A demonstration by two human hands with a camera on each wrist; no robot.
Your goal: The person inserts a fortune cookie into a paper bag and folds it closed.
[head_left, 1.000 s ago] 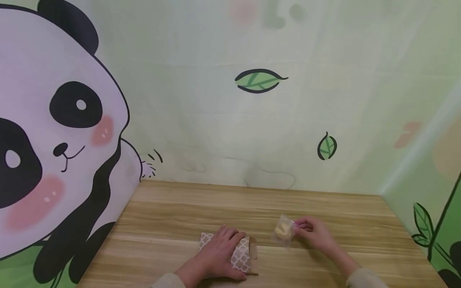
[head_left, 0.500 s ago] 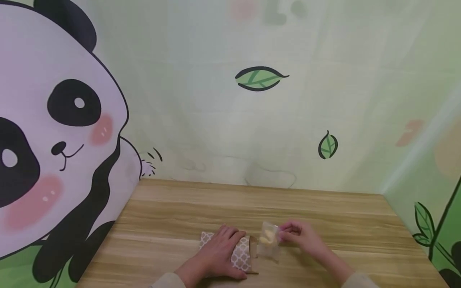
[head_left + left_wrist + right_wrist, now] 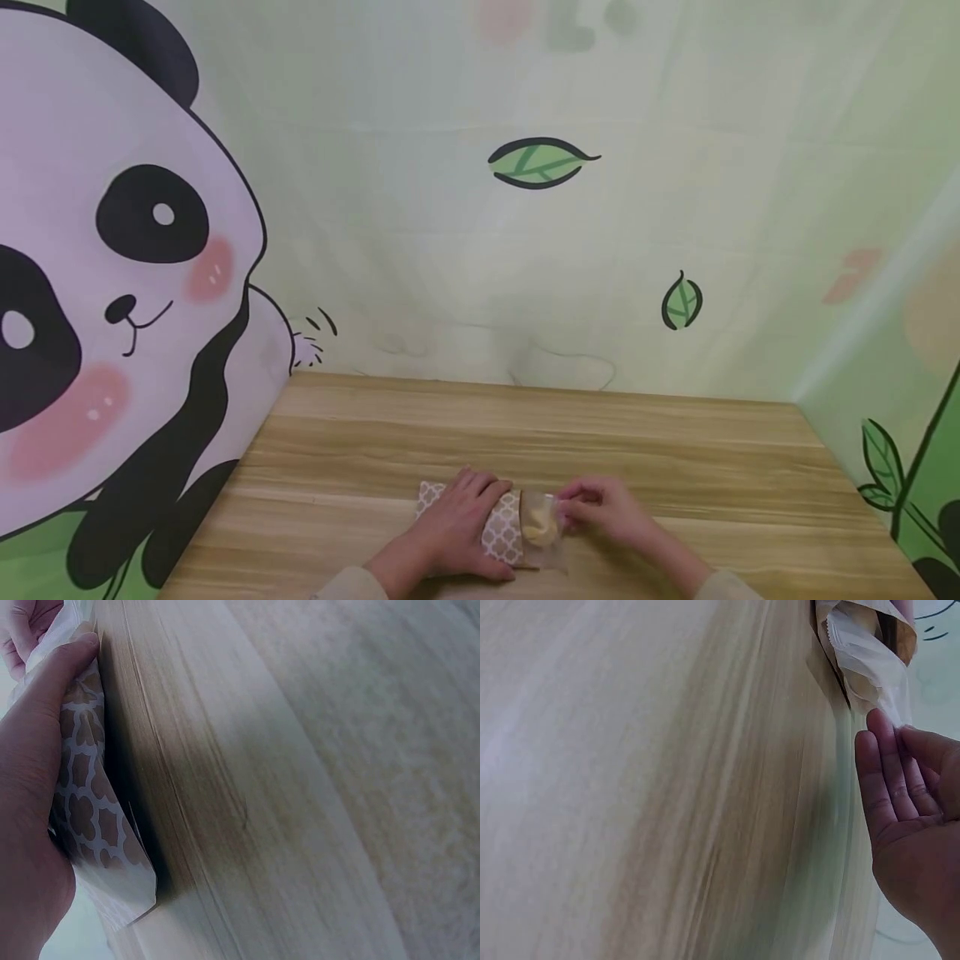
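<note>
A brown paper bag (image 3: 504,533) with a white lattice pattern lies on its side on the table, its mouth facing right. My left hand (image 3: 459,521) grips it from above, thumb along the near edge and fingers over the far edge. My right hand (image 3: 603,510) pinches the right edge of a small clear plastic packet (image 3: 542,530) holding a yellowish, curled piece. In the right wrist view, the packet (image 3: 866,664) is partly inside the open bag mouth, between thumb and fingertips at one end and the paper at the other. The bag's inside is mostly hidden.
The wood-grain table (image 3: 675,433) runs back to a pale green cloth wall (image 3: 420,250) with printed leaves. A large printed panda (image 3: 157,333) covers the left wall, beside the table's left edge.
My right hand has moved left and slightly nearer with the packet, bringing it from beside the bag to its mouth. My left hand and the bag have stayed in place.
</note>
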